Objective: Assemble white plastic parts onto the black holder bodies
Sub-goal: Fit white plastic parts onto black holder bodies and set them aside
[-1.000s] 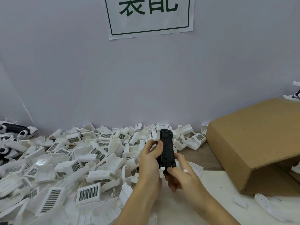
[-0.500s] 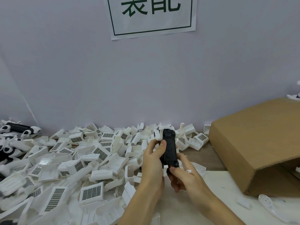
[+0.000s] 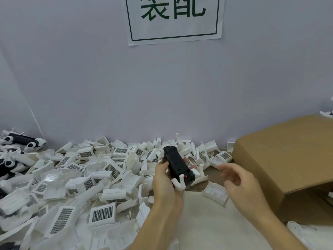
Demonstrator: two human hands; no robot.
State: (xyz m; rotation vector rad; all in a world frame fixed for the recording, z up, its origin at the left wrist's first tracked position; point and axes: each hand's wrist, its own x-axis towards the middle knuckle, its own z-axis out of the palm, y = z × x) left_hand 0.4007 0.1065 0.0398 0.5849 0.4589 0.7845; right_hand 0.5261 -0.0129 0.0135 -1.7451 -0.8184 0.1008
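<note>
My left hand (image 3: 164, 184) grips a black holder body (image 3: 175, 164) above the table, tilted with its top toward the wall. A white plastic part (image 3: 178, 183) sits at the body's lower end, beside a small red spot. My right hand (image 3: 237, 179) hovers to the right of the body with relaxed fingers, blurred, holding nothing. A large heap of loose white plastic parts (image 3: 100, 177) with grid panels covers the table to the left.
A brown cardboard box (image 3: 288, 159) lies on its side at the right, its opening facing me. Assembled black-and-white holders (image 3: 19, 141) are stacked at the far left. One white part (image 3: 215, 193) lies just below my right hand. A paper sign (image 3: 173, 18) hangs on the wall.
My right hand has let go of the black body's lower end and moved off to the right. My left hand has tilted the body, its lower end now toward the right.
</note>
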